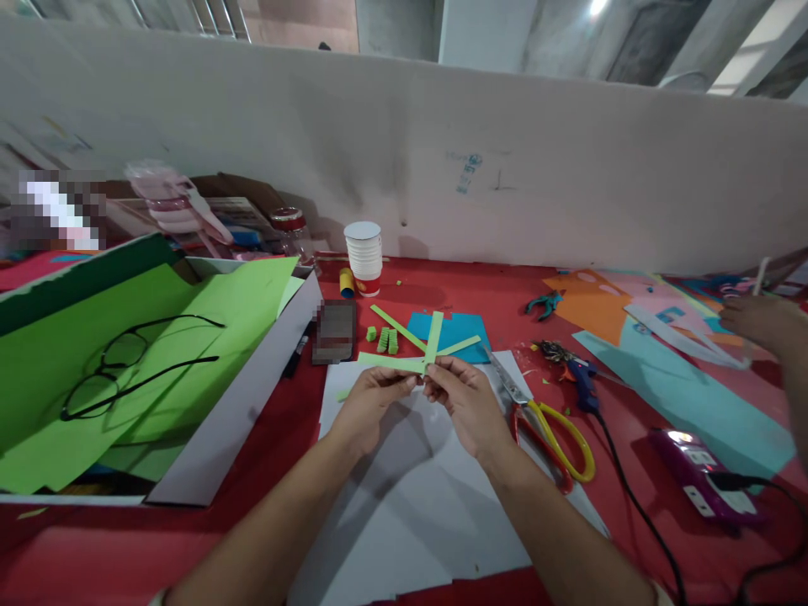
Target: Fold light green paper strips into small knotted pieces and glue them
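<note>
Pinching pale green paper strips [434,332] at the centre of the frame, both hands work close together, fingertips nearly meeting. The left hand [374,408] has thumb and forefinger pressed together on the paper, with its other fingers curled under. The right hand [465,402] nips the strips just beside it, thumb on top at the spot where they cross, so neither grip has any visible gap beyond the paper itself.

The strips are narrow, flat and straight-edged. One points toward the top of the frame with its broad face showing; another runs left, above the left fingers. Two slimmer strips slant to the upper left and upper right behind them; whether these join the held ones I cannot tell.

Beneath the hands, white sheets [404,505] fill the lower centre. Small ridged green pieces [388,341] sit left of the strips, blue paper [476,331] lies behind, and scissors [521,400] rest right of centre.
</note>
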A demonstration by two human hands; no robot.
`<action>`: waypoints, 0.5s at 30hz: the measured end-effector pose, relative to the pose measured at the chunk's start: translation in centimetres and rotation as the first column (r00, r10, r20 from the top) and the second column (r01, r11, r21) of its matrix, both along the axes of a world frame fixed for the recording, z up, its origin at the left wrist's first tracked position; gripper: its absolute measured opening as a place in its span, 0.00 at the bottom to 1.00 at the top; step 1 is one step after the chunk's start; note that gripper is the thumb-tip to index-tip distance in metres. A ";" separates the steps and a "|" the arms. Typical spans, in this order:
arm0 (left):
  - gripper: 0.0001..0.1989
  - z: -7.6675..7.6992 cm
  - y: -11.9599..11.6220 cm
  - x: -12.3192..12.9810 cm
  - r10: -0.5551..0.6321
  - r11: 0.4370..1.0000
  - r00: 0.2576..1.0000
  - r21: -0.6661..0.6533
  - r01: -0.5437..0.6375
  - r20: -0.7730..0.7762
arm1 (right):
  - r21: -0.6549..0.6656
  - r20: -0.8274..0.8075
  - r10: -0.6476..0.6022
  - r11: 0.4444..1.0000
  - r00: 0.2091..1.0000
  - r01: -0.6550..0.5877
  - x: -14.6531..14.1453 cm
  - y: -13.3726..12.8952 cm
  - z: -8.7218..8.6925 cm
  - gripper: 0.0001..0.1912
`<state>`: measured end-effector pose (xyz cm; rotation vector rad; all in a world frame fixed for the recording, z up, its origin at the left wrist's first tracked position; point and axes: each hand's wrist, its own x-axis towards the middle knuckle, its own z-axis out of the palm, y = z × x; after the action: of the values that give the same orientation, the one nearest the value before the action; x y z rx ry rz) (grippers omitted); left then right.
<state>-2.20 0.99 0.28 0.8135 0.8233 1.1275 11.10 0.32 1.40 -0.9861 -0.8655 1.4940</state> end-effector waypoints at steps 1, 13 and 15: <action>0.07 -0.1 0.1 -0.1 -0.004 0.999 1.000 -0.032 0.004 0.019 | -0.005 -0.005 0.008 1.000 1.000 -0.008 0.1 0.0 0.0 0.07; 0.08 -0.5 0.4 0.0 -0.004 0.985 0.998 -0.171 0.014 0.059 | 0.039 0.090 0.017 0.999 0.996 -0.021 -0.2 -0.3 0.0 0.06; 0.09 -0.3 0.4 -0.1 -0.035 0.987 0.999 -0.155 0.035 0.006 | 0.055 0.112 0.002 0.998 0.994 -0.008 -0.2 -0.3 -0.1 0.05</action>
<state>-2.33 1.36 0.00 0.6934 0.8797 1.0201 10.90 0.05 1.33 -1.0349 -0.9847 1.4222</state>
